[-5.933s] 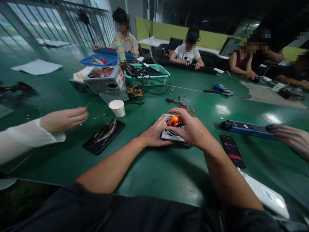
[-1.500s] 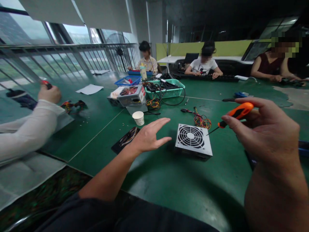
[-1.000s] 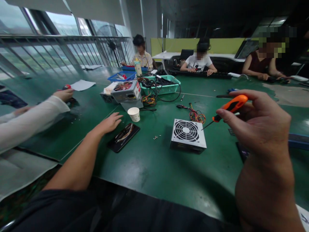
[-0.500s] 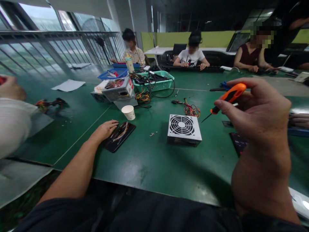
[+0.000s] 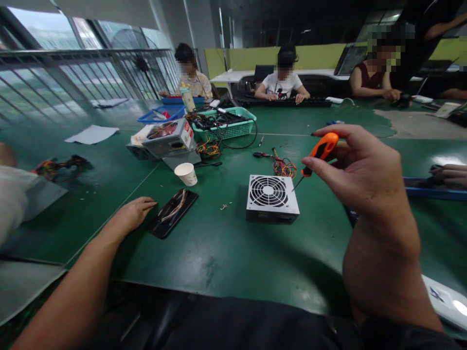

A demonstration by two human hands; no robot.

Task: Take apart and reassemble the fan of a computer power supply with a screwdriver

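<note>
In my right hand (image 5: 368, 175) is an orange and black screwdriver (image 5: 323, 148), gripped by thumb and fingers. Its blade slants down and left, and the tip appears beside the right edge of a power supply unit (image 5: 257, 212); I cannot tell if they touch. The fan grille (image 5: 269, 190) of that unit faces up. Bundled wires (image 5: 286, 168) lie behind it, and several small screws (image 5: 224, 206) to its left. My left hand (image 5: 134, 214) rests low over the table with fingertips pinched together, left of a glossy black phone (image 5: 164, 226). Whatever the fingertips hold is too small to make out.
A paper cup (image 5: 187, 175) stands behind the phone. Further back are stacked power supplies (image 5: 170, 138) and a green basket (image 5: 244, 127) of cables. A co-worker's sleeve (image 5: 12, 199) is at the left; another person's hand (image 5: 450, 172) is at the right.
My left hand has drawn back to the left, away from the phone's far end. My right hand has moved left, bringing the screwdriver closer to the power supply's edge. The view has shifted slightly.
</note>
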